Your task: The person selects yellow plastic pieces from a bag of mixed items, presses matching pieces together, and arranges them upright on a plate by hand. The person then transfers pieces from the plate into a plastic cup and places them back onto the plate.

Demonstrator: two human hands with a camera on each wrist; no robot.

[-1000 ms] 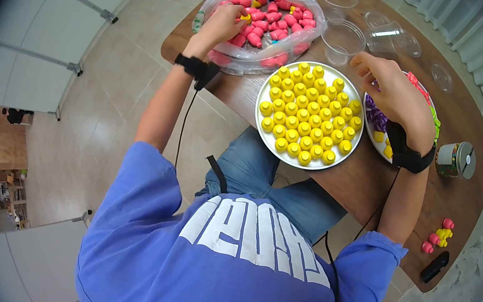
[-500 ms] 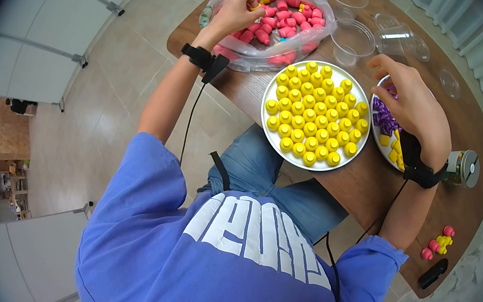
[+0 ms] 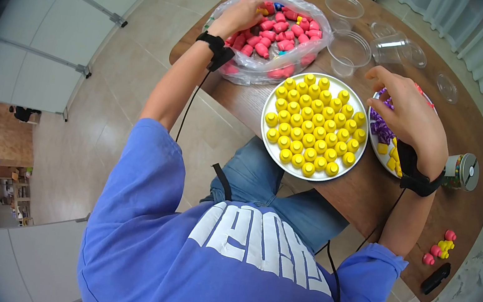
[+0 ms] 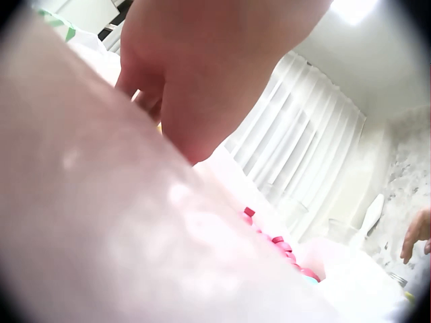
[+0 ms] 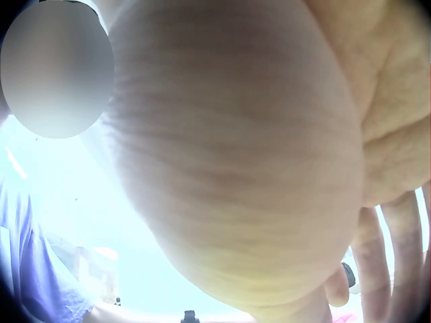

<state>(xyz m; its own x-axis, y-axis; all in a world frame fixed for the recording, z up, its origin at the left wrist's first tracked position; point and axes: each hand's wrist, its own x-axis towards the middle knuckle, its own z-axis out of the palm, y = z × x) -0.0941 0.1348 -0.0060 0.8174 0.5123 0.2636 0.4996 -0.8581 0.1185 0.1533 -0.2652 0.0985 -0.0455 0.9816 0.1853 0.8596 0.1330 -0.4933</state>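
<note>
My left hand (image 3: 242, 17) is inside a clear plastic bag (image 3: 309, 60), fingertips down at its far left part. Pink bottle-shaped pieces (image 3: 262, 49) fill the bag, with a few yellow and blue ones among them. A bit of a small yellow piece (image 4: 159, 126) shows between the thumb and curled fingers in the left wrist view; most of it is hidden. My right hand (image 3: 409, 108) hovers with loosely bent fingers over a second plate (image 3: 377, 149) and holds nothing. A white plate (image 3: 320, 177) covered with upright yellow bottle-shaped pieces (image 3: 315, 122) lies between the hands.
Clear plastic cups (image 3: 349, 51) and lids (image 3: 345, 5) stand at the back. The second plate bears purple shreds (image 3: 381, 124) and yellow chunks (image 3: 392, 162). To the right are a lidded jar (image 3: 462, 171), several pink and yellow pieces (image 3: 440, 247) and a black object (image 3: 435, 278).
My left hand has moved forward and right within the bag, its fingertips now farther in. The right hand stays over the second plate, and the head view has shifted slightly.
</note>
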